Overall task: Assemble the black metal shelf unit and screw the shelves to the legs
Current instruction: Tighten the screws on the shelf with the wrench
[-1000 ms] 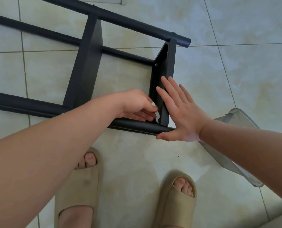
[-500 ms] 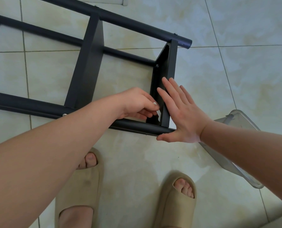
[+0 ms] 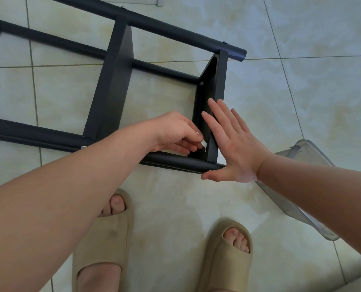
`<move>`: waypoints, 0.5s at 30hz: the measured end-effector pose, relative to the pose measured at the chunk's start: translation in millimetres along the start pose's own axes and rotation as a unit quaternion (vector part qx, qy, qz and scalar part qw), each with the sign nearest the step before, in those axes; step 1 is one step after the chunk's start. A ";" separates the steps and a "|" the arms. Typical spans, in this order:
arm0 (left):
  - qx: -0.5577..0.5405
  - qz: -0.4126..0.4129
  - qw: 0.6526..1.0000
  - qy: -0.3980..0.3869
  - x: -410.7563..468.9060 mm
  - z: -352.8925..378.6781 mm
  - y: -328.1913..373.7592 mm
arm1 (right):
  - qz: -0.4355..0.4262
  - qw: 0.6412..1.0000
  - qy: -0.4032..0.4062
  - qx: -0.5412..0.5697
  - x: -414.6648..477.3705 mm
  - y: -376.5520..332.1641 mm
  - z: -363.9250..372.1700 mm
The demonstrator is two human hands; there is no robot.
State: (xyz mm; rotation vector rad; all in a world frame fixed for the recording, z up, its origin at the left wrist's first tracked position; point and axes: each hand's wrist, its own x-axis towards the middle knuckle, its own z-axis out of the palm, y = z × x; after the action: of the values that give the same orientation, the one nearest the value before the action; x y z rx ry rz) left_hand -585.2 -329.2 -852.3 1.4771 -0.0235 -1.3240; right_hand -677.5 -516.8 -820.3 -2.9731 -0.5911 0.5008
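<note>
black metal shelf unit (image 3: 112,81) is lying on its side on the tiled floor (image 3: 301,81), 2 shelves visible between the legs. right hand (image 3: 236,148) is flat, fingers straight, pressed against the outside of the end shelf (image 3: 214,81), thumb along the tip of the near leg (image 3: 38,138). left hand (image 3: 171,133) is curled on the inside of that shelf, pinching a small whitish piece (image 3: 205,145) at the corner, can't tell what it is. clear plastic container (image 3: 310,150) sits under the right forearm, 2 beige slippers (image 3: 103,245) at the bottom.
</note>
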 end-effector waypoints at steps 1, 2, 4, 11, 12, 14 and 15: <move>0.009 0.001 1.000 0.000 -0.3 0.4 -0.1 | 0.000 1.000 0.000 0.000 0.1 -0.1 0.2; 0.016 0.002 1.000 0.000 -0.4 0.8 0.0 | 0.000 1.000 0.000 0.000 0.1 0.0 0.4; 0.022 0.002 1.000 -0.001 -0.7 1.2 0.5 | 0.001 1.000 -0.001 0.000 0.0 0.1 0.2; 0.001 0.006 1.000 0.003 -2.0 0.6 2.3 | 0.001 1.000 -0.002 0.002 0.4 0.3 0.2; 0.000 0.005 1.000 0.003 -1.9 0.9 2.4 | 0.001 1.000 0.000 0.003 0.4 0.4 0.2; -0.007 -0.001 1.000 0.000 -2.0 1.1 2.4 | 0.000 1.000 0.002 0.005 0.3 0.3 0.1; -0.013 -0.006 1.000 -0.002 -2.1 1.1 2.4 | 0.000 1.000 0.003 0.005 0.3 0.2 0.2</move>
State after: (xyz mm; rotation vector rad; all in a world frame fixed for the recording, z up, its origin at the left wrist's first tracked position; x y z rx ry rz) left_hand -585.4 -329.5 -849.0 1.4554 0.0000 -1.3323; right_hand -677.3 -516.9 -820.6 -2.9642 -0.5856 0.4927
